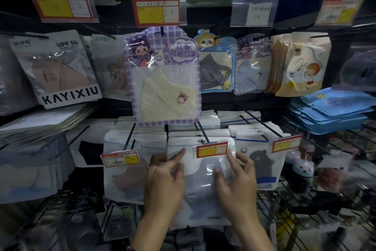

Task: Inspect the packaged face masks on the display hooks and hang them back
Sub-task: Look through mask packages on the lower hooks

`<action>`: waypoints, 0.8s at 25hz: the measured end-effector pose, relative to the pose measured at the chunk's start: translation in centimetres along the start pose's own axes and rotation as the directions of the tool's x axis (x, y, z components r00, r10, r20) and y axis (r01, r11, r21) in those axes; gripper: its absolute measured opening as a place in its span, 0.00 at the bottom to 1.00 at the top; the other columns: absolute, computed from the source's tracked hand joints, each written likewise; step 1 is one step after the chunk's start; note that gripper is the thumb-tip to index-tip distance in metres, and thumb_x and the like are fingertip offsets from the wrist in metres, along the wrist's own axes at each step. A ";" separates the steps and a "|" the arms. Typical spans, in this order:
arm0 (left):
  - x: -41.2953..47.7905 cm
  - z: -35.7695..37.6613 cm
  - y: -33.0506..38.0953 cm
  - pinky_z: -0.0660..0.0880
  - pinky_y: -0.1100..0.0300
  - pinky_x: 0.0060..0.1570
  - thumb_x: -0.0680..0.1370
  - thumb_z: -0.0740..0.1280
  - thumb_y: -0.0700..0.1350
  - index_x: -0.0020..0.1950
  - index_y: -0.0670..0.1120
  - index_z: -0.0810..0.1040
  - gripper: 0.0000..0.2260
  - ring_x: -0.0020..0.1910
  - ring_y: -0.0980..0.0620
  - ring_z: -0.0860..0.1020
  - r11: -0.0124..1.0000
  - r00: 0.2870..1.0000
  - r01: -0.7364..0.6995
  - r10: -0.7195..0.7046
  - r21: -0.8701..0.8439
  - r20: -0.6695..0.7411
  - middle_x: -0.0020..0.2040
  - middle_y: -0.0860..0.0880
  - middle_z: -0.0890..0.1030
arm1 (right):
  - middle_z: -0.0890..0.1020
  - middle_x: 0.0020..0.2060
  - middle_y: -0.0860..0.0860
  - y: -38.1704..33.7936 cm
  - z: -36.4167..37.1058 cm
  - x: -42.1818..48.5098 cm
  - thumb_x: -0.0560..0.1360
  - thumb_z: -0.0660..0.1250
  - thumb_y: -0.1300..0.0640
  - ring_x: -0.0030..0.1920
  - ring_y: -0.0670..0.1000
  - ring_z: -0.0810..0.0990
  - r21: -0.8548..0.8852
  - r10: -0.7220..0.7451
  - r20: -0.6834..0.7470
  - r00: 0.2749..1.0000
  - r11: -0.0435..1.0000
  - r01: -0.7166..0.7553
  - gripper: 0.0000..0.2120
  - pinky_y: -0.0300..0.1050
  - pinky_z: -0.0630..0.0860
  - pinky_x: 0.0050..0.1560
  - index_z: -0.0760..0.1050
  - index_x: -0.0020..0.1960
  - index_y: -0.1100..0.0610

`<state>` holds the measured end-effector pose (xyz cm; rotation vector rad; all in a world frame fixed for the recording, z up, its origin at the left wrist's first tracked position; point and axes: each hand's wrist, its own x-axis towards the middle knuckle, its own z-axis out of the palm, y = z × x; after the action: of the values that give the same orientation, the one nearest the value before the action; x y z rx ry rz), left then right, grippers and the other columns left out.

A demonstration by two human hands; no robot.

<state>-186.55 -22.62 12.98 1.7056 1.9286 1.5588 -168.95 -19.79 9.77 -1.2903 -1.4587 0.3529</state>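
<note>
A clear-and-white mask packet hangs at the front of a stack on a black display hook in the lower middle, behind a red-and-yellow price tag. My left hand lies on the packet's left side, index finger stretched up toward its top corner. My right hand rests on its right side with fingers spread and lightly bent over the plastic. Above hangs a purple checked children's mask packet holding a cream mask.
Dense rows of packets hang all around: a KAYIXIU pack at left, cartoon packs at right, blue packs stacked far right. Black wire hooks jut forward, and price tags stick out beside my hands.
</note>
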 end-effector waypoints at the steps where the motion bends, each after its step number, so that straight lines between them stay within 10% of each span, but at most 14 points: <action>1: 0.4 0.0 0.4 0.82 0.53 0.54 0.83 0.69 0.51 0.70 0.68 0.78 0.17 0.46 0.51 0.81 0.999 0.999 0.036 -0.037 0.036 0.038 0.50 0.59 0.75 | 0.65 0.75 0.49 -0.2 0.2 0.4 0.80 0.75 0.52 0.75 0.47 0.67 -0.005 0.021 0.047 0.999 1.000 -0.021 0.31 0.38 0.64 0.73 0.71 0.80 0.54; 6: 1.9 0.3 0.8 0.81 0.64 0.37 0.83 0.69 0.53 0.77 0.70 0.69 0.24 0.31 0.60 0.81 0.986 0.969 0.146 -0.160 0.086 0.188 0.41 0.57 0.83 | 0.60 0.78 0.47 -0.5 1.5 1.9 0.81 0.72 0.49 0.81 0.52 0.59 -0.138 0.049 0.118 0.992 0.990 -0.032 0.30 0.52 0.63 0.81 0.69 0.80 0.51; 10: 2.5 0.7 0.1 0.79 0.69 0.43 0.83 0.68 0.54 0.75 0.75 0.66 0.24 0.31 0.61 0.80 0.984 0.969 0.137 -0.157 0.115 0.191 0.49 0.52 0.86 | 0.58 0.81 0.48 -0.5 2.3 2.0 0.80 0.72 0.49 0.83 0.55 0.54 -0.136 0.116 0.142 0.983 0.986 -0.096 0.35 0.64 0.61 0.82 0.63 0.83 0.48; 20: 1.2 -4.5 -4.7 0.78 0.65 0.53 0.80 0.71 0.54 0.60 0.63 0.85 0.10 0.50 0.62 0.81 0.984 0.980 0.110 -0.131 0.141 0.147 0.53 0.59 0.84 | 0.75 0.62 0.43 -3.7 5.7 -2.7 0.79 0.74 0.57 0.62 0.44 0.77 0.039 0.081 0.161 0.984 0.995 -0.088 0.21 0.49 0.76 0.70 0.76 0.71 0.50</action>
<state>-193.03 -23.54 12.18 1.6679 2.0536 1.2419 -176.20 -21.00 9.28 -1.3140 -1.5231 0.5541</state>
